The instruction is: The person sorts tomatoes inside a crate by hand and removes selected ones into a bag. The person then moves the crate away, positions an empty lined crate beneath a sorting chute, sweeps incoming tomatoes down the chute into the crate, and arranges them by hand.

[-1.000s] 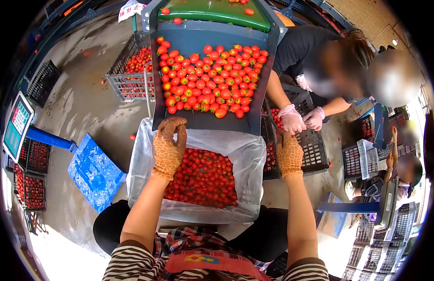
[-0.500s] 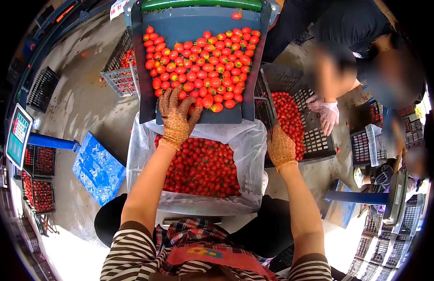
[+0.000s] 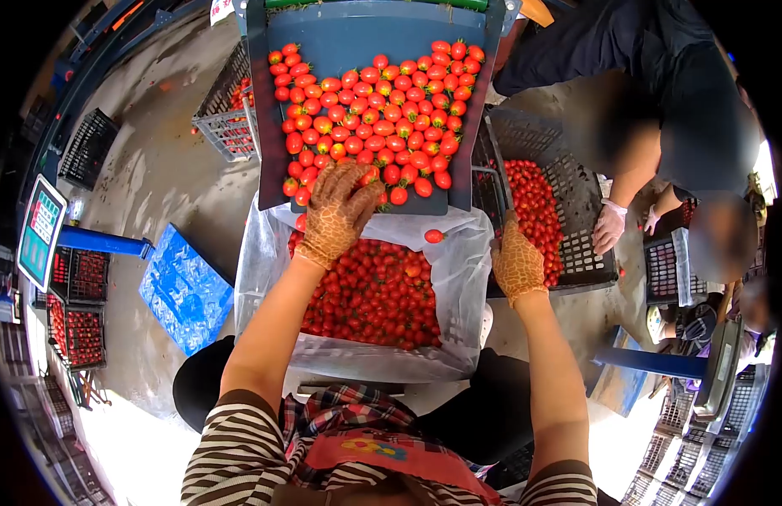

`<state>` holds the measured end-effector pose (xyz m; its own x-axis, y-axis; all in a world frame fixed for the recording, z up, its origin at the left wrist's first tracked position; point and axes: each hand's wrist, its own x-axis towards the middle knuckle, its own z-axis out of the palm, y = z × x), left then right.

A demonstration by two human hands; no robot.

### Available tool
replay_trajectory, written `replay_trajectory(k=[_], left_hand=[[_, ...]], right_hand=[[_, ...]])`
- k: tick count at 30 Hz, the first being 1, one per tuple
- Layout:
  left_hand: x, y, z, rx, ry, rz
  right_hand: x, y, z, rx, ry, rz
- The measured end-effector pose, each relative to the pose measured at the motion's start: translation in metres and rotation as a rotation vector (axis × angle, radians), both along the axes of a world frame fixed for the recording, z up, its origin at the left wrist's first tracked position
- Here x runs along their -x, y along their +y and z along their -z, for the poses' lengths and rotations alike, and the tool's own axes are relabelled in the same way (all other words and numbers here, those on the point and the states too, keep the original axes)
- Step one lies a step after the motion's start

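Red cherry tomatoes cover much of a dark sloping chute. At its lower lip my left hand, in a patterned tan glove, has its fingers apart over the lowest tomatoes. Below, a crate lined with clear plastic holds many more cherry tomatoes. One single tomato shows against the liner's upper part. My right hand, gloved alike, is beside the lined crate and the neighbouring black crate, fingers extended upward. Some of its fingers are hidden, and no held object shows.
A co-worker's gloved hand is by the black crate on the right. A scale display on a blue arm and a blue wrapped platform stand left. Another tomato crate sits behind the chute's left side.
The view has shifted slightly. Tomatoes on the chute have moved down around my left hand, and a single tomato now shows over the liner. The co-worker's hand has moved rightward.
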<state>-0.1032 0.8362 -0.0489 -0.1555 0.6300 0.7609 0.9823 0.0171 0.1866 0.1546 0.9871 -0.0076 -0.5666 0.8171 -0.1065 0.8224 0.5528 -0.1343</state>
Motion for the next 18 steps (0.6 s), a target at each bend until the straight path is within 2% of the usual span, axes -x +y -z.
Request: replay_trajectory(k=[2, 4, 8, 15, 17, 18], left_hand=[[0.001, -0.002, 0.008, -0.041, -0.054, 0.039], [0.000, -0.001, 0.002, -0.085, -0.308, 0.059], [-0.010, 0.000, -0.005, -0.063, -0.520, -0.033], [-0.006, 0.002, 0.002, -0.045, -0.413, -0.056], [-0.009, 0.003, 0.000, -0.024, -0.615, -0.066], [-0.009, 0.003, -0.002, -0.024, -0.615, -0.066]], right_hand=[[-0.001, 0.000, 0.002, -0.025, 0.050, -0.022], [-0.001, 0.001, -0.001, -0.017, 0.039, -0.016], [0.000, 0.001, -0.002, -0.014, 0.019, -0.022], [0.000, 0.001, -0.001, -0.021, 0.016, -0.016], [-0.001, 0.002, 0.002, -0.024, 0.016, -0.015], [-0.001, 0.002, 0.002, -0.028, 0.016, -0.016]])
